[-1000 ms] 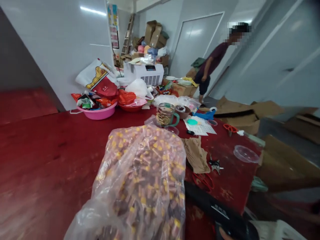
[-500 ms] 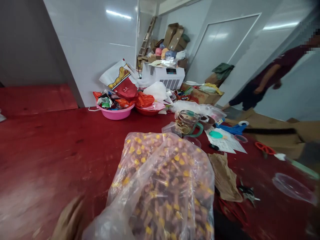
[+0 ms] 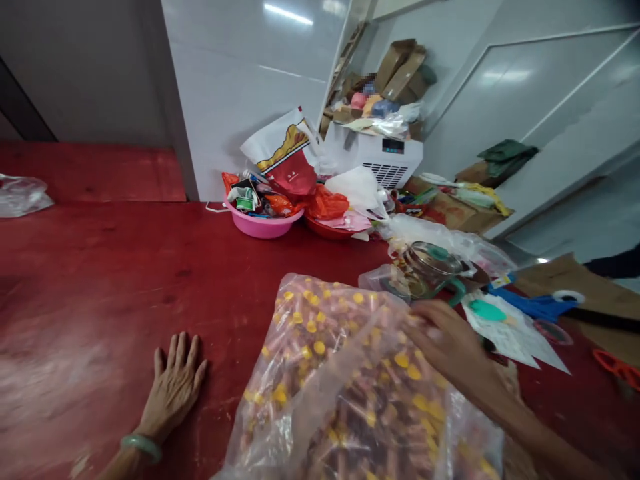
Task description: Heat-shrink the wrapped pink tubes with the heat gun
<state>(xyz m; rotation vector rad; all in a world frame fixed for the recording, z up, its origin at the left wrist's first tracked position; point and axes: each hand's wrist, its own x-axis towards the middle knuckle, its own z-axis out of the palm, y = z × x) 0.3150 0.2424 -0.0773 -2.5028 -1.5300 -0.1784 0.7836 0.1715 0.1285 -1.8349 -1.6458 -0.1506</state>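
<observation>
Table, red (image 3: 125, 280): ran beneath both my hands and well out past the left.
Bag, clear plastic (image 3: 345, 393), one: lay on the table to the right of my left hand, apart from it, its far right corner at my right hand. Bulky, packed out to its far edge; near end cut off by the view.
Basin, pink (image 3: 263, 227), loaded: well beyond my left hand, ahead and to its right.
Paper sheets (image 3: 510, 330): beyond my right hand, to its right.
Mug, glass, green-handled (image 3: 425, 273): just beyond my right hand.
Left hand (image 3: 175, 380): palm down on the table, fingers straight and a little spread, holding nothing.
Right hand (image 3: 443, 333): reached over the bag's corner, fingers bent and blurred; whether they pinched the film I could not tell.
Pieces, pink with yellow ends (image 3: 401, 360), many: inside the bag, between my hands.
Progress, by my judgement: filling looked done. Outstanding: the mouth, which I could not make out, so whether it had been closed stayed unsettled.
</observation>
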